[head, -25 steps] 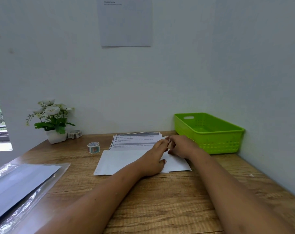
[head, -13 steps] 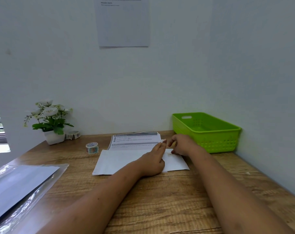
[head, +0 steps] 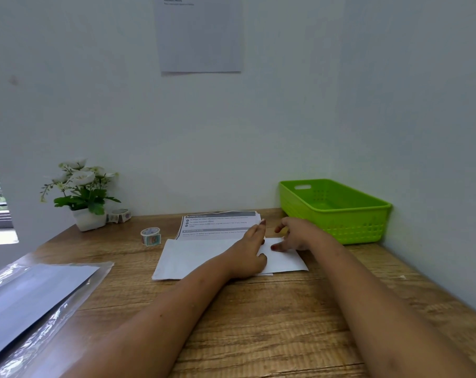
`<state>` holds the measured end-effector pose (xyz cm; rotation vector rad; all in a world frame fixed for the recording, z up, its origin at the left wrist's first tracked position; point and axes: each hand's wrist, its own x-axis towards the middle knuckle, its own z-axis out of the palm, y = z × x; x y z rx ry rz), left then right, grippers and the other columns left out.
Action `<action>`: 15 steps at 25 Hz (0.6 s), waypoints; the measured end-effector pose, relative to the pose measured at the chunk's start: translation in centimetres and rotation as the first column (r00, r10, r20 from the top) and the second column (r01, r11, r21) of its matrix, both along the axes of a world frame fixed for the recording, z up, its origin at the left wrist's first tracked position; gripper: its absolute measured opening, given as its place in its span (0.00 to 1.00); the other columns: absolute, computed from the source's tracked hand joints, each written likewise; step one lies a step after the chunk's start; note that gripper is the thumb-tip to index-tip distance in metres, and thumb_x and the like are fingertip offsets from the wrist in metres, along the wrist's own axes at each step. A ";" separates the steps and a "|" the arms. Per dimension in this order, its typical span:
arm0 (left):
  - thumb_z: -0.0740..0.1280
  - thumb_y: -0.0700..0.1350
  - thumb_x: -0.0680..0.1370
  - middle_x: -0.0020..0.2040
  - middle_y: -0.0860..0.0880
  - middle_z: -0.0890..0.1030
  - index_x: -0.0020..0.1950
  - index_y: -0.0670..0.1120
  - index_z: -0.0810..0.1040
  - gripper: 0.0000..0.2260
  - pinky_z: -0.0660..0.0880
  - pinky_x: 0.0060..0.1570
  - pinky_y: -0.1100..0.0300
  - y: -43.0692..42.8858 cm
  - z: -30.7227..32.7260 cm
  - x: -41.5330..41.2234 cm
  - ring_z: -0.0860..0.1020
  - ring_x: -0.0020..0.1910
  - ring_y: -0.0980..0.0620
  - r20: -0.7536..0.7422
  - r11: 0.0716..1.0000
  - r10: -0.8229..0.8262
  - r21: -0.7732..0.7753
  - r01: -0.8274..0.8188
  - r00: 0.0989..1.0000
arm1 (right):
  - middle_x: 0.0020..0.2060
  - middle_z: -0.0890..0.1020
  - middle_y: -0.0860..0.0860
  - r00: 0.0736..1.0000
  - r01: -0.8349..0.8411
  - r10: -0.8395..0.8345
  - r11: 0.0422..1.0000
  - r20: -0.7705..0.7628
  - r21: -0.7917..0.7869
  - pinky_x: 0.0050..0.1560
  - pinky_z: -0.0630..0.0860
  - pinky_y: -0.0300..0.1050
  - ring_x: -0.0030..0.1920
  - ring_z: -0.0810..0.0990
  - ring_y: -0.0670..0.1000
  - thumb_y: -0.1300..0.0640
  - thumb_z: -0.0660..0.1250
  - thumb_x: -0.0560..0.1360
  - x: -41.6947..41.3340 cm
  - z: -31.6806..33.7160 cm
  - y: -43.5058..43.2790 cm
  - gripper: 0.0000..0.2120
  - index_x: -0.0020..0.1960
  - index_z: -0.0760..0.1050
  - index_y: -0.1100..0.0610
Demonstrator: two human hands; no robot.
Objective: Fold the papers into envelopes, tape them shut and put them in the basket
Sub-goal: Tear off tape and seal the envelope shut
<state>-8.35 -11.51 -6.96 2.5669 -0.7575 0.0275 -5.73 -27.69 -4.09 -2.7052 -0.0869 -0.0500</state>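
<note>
We see the paper (head: 204,255) lying flat in the middle of the surface (head: 258,323), with bare wood on the near side, and the basket (head: 337,214) is near its right end, in the corner of the walls. The left hand (head: 247,257) lies flat on the paper with straight fingers and grips nothing. The right hand (head: 294,236) is spread open beside it, with its fingertips touching the paper.

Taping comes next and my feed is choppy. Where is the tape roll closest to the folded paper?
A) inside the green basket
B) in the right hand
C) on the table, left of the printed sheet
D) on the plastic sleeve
C: the tape roll stands on the table just left of the printed sheet, clear of the folded paper.
</note>
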 end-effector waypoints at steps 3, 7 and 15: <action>0.58 0.41 0.78 0.78 0.48 0.43 0.78 0.46 0.40 0.34 0.58 0.66 0.63 0.0 0.1 0.0 0.62 0.73 0.52 -0.017 1.000 0.002 -0.013 -0.002 1.000 | 0.63 0.74 0.53 0.999 -0.015 0.014 1.000 -0.049 -0.004 0.52 0.71 0.42 0.57 0.75 0.53 0.47 0.75 0.68 -0.1 0.1 0.0 0.29 0.65 0.70 0.52; 0.58 0.41 0.78 0.78 0.48 0.44 0.78 0.45 0.42 0.33 0.59 0.67 0.62 -0.1 0.1 -0.1 0.61 0.73 0.52 0.003 1.000 0.003 -0.015 -0.003 1.000 | 0.57 0.72 0.53 0.967 -0.088 0.104 0.993 -0.234 0.079 0.61 0.71 0.47 0.56 0.73 0.52 0.53 0.75 0.69 -0.4 1.0 -0.9 0.31 0.69 0.67 0.51; 0.65 0.37 0.75 0.74 0.50 0.63 0.76 0.48 0.58 0.31 0.64 0.57 0.71 0.7 0.5 -0.8 0.71 0.67 0.56 0.058 0.961 0.067 -0.272 -0.048 0.996 | 0.60 0.78 0.54 0.999 -0.020 0.021 0.999 0.032 -0.033 0.51 0.73 0.41 0.58 0.77 0.53 0.61 0.73 0.70 -0.2 0.3 -0.1 0.22 0.63 0.74 0.54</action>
